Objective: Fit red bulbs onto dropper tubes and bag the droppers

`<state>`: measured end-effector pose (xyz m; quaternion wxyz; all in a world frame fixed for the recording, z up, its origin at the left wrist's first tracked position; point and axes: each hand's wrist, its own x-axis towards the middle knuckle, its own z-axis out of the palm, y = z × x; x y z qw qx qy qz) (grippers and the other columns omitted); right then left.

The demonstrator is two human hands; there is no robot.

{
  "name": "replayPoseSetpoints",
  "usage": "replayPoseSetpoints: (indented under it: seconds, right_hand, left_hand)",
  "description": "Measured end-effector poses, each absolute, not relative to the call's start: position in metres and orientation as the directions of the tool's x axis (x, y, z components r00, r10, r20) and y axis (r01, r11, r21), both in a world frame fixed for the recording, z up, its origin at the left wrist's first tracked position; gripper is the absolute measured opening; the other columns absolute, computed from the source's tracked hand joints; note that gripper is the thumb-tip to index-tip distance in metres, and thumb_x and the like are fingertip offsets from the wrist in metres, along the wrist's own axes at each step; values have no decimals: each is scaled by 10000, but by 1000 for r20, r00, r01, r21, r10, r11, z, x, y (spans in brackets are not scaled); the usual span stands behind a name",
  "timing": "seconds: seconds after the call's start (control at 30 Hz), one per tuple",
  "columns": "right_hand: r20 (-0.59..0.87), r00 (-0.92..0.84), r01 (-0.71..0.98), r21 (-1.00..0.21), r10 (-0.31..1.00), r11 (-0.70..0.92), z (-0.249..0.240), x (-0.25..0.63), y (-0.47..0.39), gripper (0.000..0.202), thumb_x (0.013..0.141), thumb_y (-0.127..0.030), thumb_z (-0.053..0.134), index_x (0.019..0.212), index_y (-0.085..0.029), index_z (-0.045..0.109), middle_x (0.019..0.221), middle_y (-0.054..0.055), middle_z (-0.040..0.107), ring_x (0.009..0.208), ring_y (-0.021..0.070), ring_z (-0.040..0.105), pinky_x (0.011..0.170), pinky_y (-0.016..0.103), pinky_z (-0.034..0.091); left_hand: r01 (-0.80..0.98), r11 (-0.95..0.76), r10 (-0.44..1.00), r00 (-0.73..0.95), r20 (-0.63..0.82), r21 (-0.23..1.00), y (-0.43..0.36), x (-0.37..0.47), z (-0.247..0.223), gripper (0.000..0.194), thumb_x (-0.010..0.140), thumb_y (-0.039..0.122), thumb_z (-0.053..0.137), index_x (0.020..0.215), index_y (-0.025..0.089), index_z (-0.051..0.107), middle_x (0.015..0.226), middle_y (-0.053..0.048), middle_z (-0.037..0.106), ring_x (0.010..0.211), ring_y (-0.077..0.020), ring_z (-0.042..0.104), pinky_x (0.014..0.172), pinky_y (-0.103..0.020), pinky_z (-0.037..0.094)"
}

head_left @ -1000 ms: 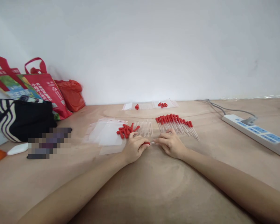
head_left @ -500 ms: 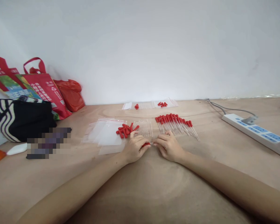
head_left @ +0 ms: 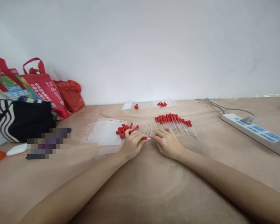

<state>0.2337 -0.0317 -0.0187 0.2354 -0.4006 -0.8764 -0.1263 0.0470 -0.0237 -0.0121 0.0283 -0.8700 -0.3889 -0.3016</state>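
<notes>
A red rubber bulb [head_left: 143, 138] is pinched in my left hand [head_left: 132, 144]. From its mouth a thin clear glass tube [head_left: 149, 139] runs across to my right hand [head_left: 166, 143], whose fingertips are closed on the other end. Just beyond my left hand lies a heap of loose red bulbs [head_left: 121, 130]. Beside the heap, bare glass tubes [head_left: 142, 127] rest in a row. Farther right, behind my right hand, several droppers [head_left: 175, 121] lie side by side, red bulbs pointing away from me. My fingers hide part of the held bulb and tube.
Clear zip bags [head_left: 107, 132] lie left of the heap. Farther back is another bag [head_left: 146, 105] near small red bulbs. A power strip [head_left: 254, 127] with a grey cable sits right; shopping bags [head_left: 46, 87], a black pouch [head_left: 32, 119] and a white object [head_left: 16, 149] stand left.
Both hands have shifted slightly away from me, with the bulb and tube still held between them. The tube between them now lies nearly level. Other things have stayed in place.
</notes>
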Motion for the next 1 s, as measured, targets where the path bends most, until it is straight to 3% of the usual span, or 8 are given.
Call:
replayPoseSetpoints:
  seconds: [0.1,0.17,0.3,0.43,0.6,0.8,1.0]
  right_hand:
    - [496,-523,816,58,693,575,-18,241,-26,181,799,-176,434,742,-172,605,736,65,603,761,179,480,688,334,204]
    - [512,-412,872,-18,754,489,-17,246,-18,179,797,-197,435,742,-173,604,742,68,620,759,183,497,684,333,208]
    - [495,-119,936,-234,861,264,-13,247,5,183,786,-250,428,860,-186,582,778,60,650,773,198,539,699,330,226]
    - [397,30,960,-267,917,84,-10,234,27,222,775,-258,418,927,-153,540,768,86,652,774,227,565,719,347,235]
    - [310,70,974,-225,948,2,-10,217,39,217,760,-231,406,904,-128,532,781,114,649,744,249,584,731,375,233]
    - [314,44,980,-196,948,19,-11,212,38,234,775,-244,384,864,-128,567,780,132,645,768,249,584,739,388,228]
    - [265,15,975,-219,964,45,-8,199,33,292,765,-370,405,831,-151,588,793,108,651,784,239,582,776,401,222]
  left_hand:
    - [756,-631,685,437,583,175,-22,44,-13,238,787,277,524,1013,205,506,986,-51,610,931,-214,522,895,-412,217]
    - [785,-592,710,401,578,182,-22,42,-14,343,749,283,560,1066,192,466,1019,-72,580,952,-238,504,858,-410,262]
    - [725,-659,715,518,470,204,-22,42,-15,99,772,228,509,857,177,519,851,-41,590,818,-199,540,737,-332,354]
    - [695,-693,697,579,422,190,-23,42,-13,86,796,206,478,742,174,538,781,-27,591,763,-181,547,691,-314,366]
    - [698,-694,695,584,420,177,-23,42,-13,112,805,213,478,734,168,553,763,-30,597,742,-175,539,672,-307,379]
    - [710,-687,699,589,406,153,-21,42,-14,101,800,212,488,749,165,562,769,-33,598,738,-176,531,670,-303,377]
    - [724,-677,704,586,400,131,-23,43,-14,108,797,209,482,745,165,566,769,-25,598,742,-171,524,683,-301,357]
